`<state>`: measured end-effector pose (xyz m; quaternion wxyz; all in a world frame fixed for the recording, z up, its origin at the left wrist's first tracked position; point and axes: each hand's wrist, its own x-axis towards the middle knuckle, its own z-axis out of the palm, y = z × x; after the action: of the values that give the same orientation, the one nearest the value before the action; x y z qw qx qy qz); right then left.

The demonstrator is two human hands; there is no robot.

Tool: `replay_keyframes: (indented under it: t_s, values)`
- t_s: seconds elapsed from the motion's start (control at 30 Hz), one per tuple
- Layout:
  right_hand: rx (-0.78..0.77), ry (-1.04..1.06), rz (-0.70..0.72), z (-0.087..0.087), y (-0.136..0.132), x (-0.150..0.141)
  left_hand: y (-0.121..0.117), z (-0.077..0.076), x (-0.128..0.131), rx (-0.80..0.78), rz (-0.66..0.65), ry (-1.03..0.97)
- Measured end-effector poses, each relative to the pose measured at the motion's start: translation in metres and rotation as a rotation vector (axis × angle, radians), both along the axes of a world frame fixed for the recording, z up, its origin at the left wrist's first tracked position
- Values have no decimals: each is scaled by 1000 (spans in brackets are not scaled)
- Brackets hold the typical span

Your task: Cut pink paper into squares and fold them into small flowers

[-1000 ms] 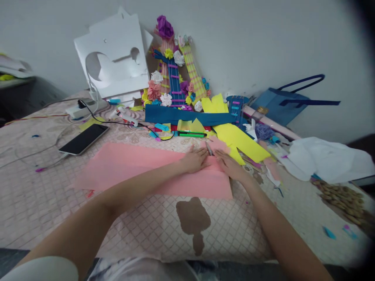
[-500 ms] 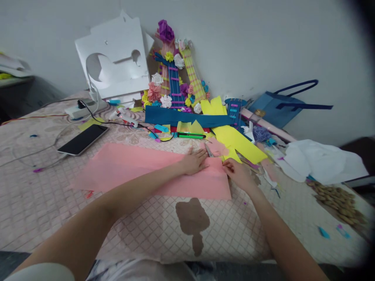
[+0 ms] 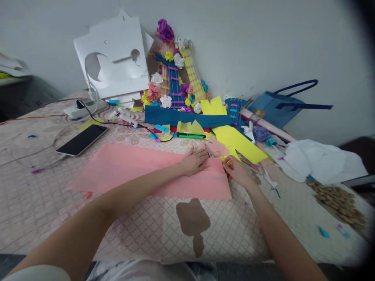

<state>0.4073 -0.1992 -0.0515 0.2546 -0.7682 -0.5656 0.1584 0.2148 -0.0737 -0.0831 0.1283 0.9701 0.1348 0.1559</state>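
A long sheet of pink crepe paper (image 3: pixel 117 164) lies across the patterned tablecloth, with a fold along its upper part near the right end. My left hand (image 3: pixel 195 162) rests flat on it, fingers stretched toward the right. At the paper's right edge, my right hand (image 3: pixel 234 169) pinches the folded edge between curled fingers; the fingertips are partly hidden. Just beyond my left fingertips lie scissors (image 3: pixel 210 152), mostly covered. Pink paper scraps (image 3: pixel 218 147) sit behind the hands.
Behind are a green pen-like cutter (image 3: pixel 191 136), a blue paper strip (image 3: pixel 187 117), yellow sheets (image 3: pixel 237 140) and flower-decorated paper guitars (image 3: pixel 175 82). At left lie a phone (image 3: pixel 82 140) and a glue gun (image 3: pixel 124 117) with cables. A white bag (image 3: pixel 322 162) and peanuts (image 3: pixel 340 203) are at right.
My right hand has shifted very slightly at the paper's right edge, its fingers still pinched. My left hand stays flat in the same place.
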Motion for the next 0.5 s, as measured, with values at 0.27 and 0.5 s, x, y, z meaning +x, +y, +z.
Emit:
replay_keyframes:
  t_s: [0.27,0.5]
  values:
    - [-10,66,-15,0,0,1,-7,12,-10,-5,80,-38]
    - [15,110,-24,-3,-2,-3,-5,27,-10,-51,376,1]
